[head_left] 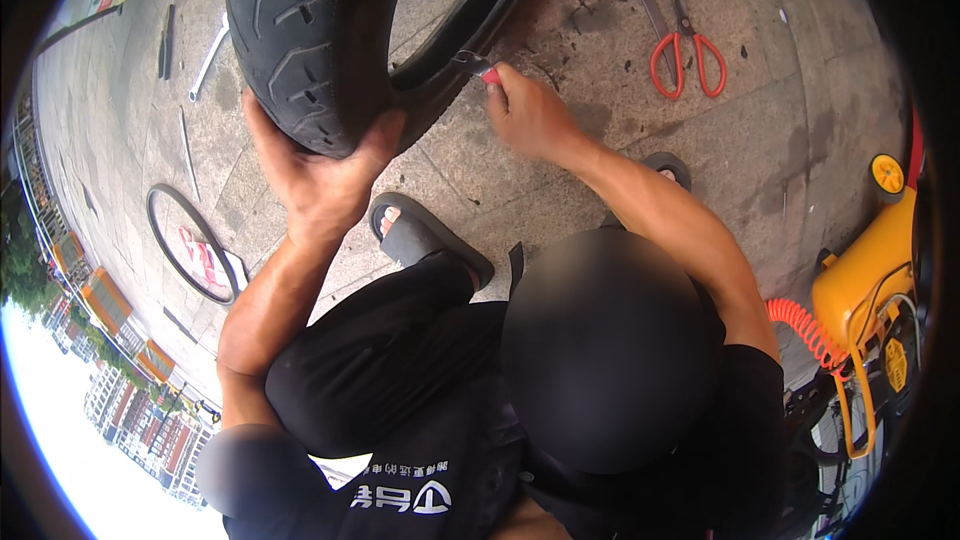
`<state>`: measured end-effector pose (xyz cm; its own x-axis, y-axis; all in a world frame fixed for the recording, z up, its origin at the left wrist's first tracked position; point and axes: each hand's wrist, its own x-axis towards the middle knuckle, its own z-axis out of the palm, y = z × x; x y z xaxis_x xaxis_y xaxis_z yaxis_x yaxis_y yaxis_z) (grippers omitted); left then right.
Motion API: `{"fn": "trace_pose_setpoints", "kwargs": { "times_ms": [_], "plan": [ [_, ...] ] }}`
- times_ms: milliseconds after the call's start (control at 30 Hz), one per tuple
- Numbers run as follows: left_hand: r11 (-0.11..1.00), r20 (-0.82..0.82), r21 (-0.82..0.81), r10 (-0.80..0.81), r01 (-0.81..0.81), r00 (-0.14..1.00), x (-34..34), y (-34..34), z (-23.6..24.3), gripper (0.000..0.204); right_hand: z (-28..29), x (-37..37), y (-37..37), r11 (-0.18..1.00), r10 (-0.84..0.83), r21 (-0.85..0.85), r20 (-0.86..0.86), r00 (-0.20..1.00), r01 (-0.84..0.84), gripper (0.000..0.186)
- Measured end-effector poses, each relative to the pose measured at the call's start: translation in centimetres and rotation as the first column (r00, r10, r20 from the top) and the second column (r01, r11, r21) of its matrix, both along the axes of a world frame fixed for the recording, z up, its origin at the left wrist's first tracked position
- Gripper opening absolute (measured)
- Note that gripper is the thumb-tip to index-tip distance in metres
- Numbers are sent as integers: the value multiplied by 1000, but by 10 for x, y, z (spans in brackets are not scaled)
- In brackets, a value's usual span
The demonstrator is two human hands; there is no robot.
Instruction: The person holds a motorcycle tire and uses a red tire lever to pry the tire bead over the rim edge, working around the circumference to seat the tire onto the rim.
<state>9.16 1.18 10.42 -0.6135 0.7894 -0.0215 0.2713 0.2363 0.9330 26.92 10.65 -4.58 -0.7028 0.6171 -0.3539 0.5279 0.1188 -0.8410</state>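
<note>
Both hands work at a black tyre [300, 30] standing upright on the paved floor [560, 190]. From the head view, the left hand [315, 180] cups the tyre's tread from below, fingers spread wide around it. The right hand [525, 115] is closed on a small red-handled tool [478, 67] whose tip touches the tyre's inner rim. Red-handled scissors [685, 50] lie on the floor beyond the right hand. A sandalled foot [420, 235] rests below the tyre. At the right edge stands a yellow compressor [865, 270] with a coiled orange hose [805, 330]. A thin black ring [190, 240] lies at the left.
</note>
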Motion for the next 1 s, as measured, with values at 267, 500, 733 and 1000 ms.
{"fn": "trace_pose_setpoints", "kwargs": {
  "times_ms": [267, 500, 733, 1000],
  "plan": [
    [999, -66, 1, -48, 48, 997, 0, -4, -3, 96, 4, -11, 5, 997, 13, 70, -83, 996, -7, 16],
    [1000, -75, 6, -15, 15, 997, -1, -10, -8, 94, 16, -6, -2, 991, 110, -60, -110, 988, -117, 16],
    [999, -82, -3, -51, 51, 995, 1, -12, -7, 94, 12, -5, 1, 996, 80, 56, -99, 992, -74, 14],
    [999, -117, -7, -49, 48, 992, 0, -11, -7, 100, 19, -8, 7, 996, 81, 43, -90, 993, -77, 14]
  ]
}}
